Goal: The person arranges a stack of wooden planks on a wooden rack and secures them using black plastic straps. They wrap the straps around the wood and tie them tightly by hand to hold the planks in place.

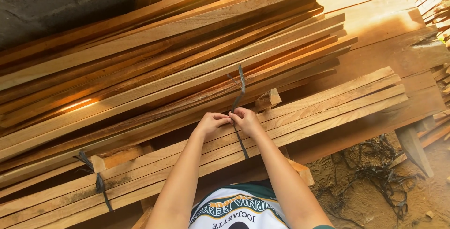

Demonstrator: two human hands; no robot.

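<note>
Fingers (228, 118) of both hands pinch shut on a dark strap (239, 99) over the lower bundle of wood slats (300, 116); big slat stack (154, 70) behind. Strap's long axis runs up-down, crossing slats, free end rising away from hands. Left hand (212, 123) & right hand (247, 120) meet at it, equally near; 2nd tie (99, 182) far left.

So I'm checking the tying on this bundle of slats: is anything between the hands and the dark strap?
Nothing visible is. The left hand and the right hand both pinch the dark strap directly, on top of the front bundle of wooden slats. The strap's free end stands up above the fingers, clear of the bigger stack behind.
</note>
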